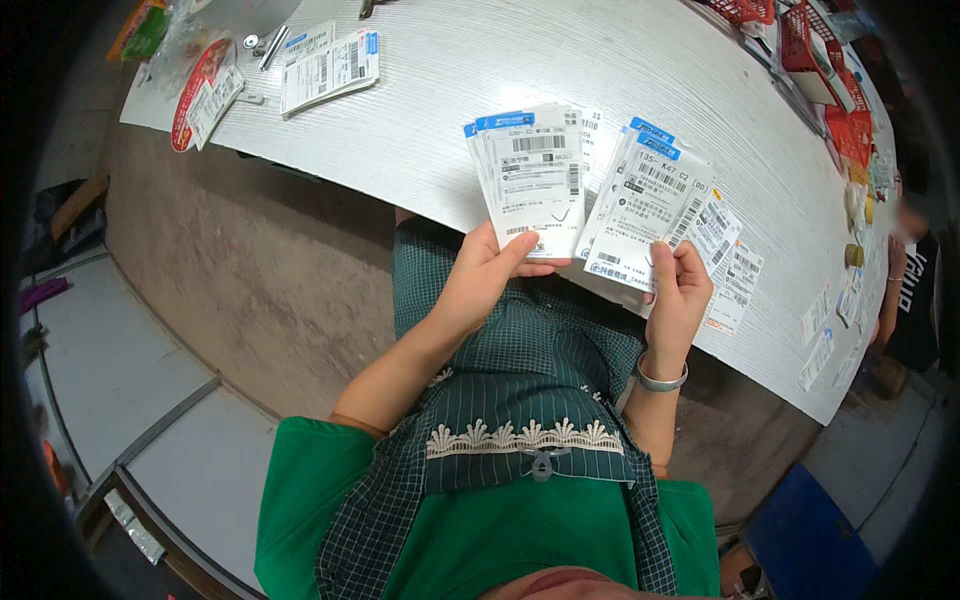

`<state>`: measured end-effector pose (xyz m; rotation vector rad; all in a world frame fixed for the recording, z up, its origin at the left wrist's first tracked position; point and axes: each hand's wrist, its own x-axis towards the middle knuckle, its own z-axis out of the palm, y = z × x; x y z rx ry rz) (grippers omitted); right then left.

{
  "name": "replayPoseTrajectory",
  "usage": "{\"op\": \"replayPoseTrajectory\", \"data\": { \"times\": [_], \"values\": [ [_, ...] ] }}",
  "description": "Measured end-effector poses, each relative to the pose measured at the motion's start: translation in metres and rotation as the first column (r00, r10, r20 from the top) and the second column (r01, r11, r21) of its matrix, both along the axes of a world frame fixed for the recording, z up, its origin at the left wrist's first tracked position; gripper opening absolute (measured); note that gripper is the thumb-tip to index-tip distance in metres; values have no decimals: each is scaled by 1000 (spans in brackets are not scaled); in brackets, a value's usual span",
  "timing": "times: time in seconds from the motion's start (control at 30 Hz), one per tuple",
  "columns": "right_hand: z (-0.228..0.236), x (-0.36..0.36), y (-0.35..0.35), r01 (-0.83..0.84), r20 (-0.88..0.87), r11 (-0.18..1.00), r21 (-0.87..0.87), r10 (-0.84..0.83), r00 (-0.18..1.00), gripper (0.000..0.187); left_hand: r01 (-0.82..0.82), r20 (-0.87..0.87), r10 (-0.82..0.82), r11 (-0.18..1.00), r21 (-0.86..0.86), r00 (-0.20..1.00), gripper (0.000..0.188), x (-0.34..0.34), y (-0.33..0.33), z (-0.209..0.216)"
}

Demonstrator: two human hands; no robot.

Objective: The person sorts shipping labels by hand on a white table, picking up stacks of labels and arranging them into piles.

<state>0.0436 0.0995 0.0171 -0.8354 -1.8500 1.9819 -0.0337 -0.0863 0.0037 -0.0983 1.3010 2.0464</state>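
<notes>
My left hand (492,272) is closed on a fanned stack of white shipping labels (533,178) with blue top corners, its thumb pressed on the lowest part of the front one. To the right, my right hand (680,285) pinches a second, smaller bunch of similar labels (648,205) by the lower right corner. The two bunches are side by side above the table's near edge. Partly covered behind them, more labels (590,135) lie on the table. Two further labels, one (715,230) and another (741,275), lie just beyond my right hand.
The white table (440,70) curves around me. On its left are a label stack (330,72), a red oval card (198,95) and plastic bags (185,40). Red baskets (808,40) stand far right, near loose labels (817,358). Another person (908,285) is at the right edge.
</notes>
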Motion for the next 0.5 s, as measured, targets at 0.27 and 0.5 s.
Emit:
{"op": "replayPoseTrajectory", "data": {
  "times": [0.27, 0.5],
  "values": [
    [0, -4, -28, -87, -1, 991, -102, 87, 996, 11, 10, -97, -13, 999, -34, 995, 30, 10, 4, -9],
    [-2, 2, -7, 40, -58, 998, -56, -44, 997, 12, -45, -31, 46, 998, 36, 998, 33, 6, 4, -5]
  ]
}}
